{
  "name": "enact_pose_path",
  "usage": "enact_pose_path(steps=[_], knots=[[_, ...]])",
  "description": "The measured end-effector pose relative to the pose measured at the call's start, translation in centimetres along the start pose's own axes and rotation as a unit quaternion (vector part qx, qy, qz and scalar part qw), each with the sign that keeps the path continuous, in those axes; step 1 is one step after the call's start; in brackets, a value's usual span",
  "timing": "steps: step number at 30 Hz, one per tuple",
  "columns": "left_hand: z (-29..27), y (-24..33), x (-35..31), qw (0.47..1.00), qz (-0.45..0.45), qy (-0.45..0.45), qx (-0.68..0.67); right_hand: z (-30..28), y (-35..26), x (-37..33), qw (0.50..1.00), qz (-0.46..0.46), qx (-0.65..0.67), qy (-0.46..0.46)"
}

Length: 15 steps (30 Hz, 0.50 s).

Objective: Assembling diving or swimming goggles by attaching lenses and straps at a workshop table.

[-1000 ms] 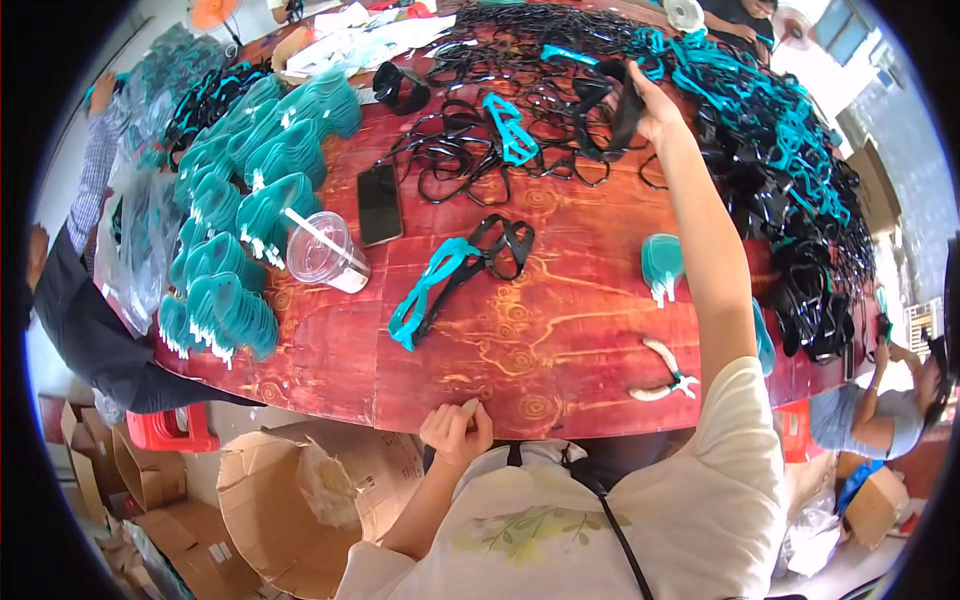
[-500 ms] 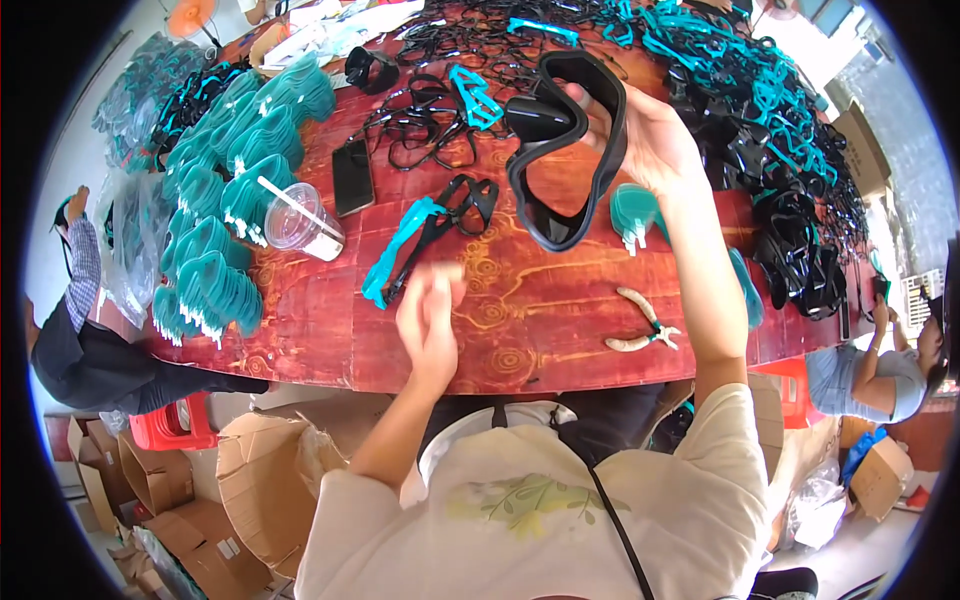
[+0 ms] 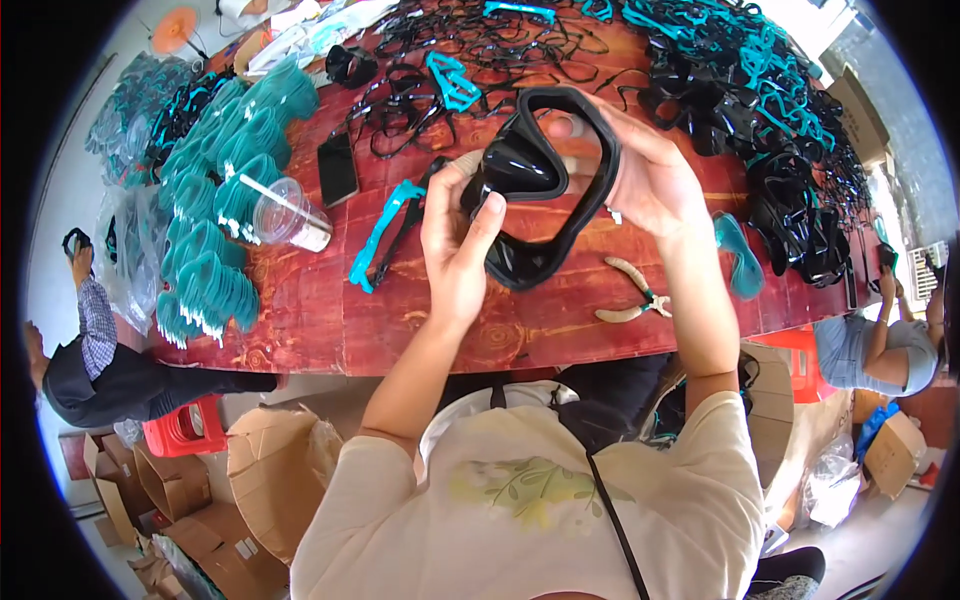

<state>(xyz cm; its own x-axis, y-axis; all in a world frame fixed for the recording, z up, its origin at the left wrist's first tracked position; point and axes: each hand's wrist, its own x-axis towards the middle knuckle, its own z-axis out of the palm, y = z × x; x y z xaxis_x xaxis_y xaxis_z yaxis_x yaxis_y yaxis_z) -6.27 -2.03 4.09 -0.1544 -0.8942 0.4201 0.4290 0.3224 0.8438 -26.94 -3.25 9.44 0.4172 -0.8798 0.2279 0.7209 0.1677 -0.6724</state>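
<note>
1. the left hand (image 3: 455, 245) is clamped on the left side of a black mask frame (image 3: 523, 165), thumb in front.
2. the right hand (image 3: 655, 180) grips its right rim.
3. it is held up above the red table (image 3: 560, 325).
4. pliers (image 3: 655, 302) lie near the right forearm (image 3: 705, 310).

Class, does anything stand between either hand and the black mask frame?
Nothing visible does: the left hand and right hand both hold the black mask frame. The pliers lie apart from it, on the table.
</note>
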Motion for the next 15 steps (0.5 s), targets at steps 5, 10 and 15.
enact_pose_path(steps=[5, 10, 15], knots=[[-7.2, -1.0, -1.6, 0.982, 0.013, 0.093, 0.164, 6.5, -0.5, -3.3, 0.62, -0.337, -0.691, 0.157], [-10.9, 0.5, -4.1, 0.963, -0.042, 0.239, 0.115, 4.6, 3.8, -8.7, 0.528, -0.293, -0.768, 0.214], [-12.7, -0.1, -7.4, 0.965, -0.095, 0.17, 0.177, 1.1, 9.0, -5.5, 0.491, 0.056, -0.865, -0.08]])
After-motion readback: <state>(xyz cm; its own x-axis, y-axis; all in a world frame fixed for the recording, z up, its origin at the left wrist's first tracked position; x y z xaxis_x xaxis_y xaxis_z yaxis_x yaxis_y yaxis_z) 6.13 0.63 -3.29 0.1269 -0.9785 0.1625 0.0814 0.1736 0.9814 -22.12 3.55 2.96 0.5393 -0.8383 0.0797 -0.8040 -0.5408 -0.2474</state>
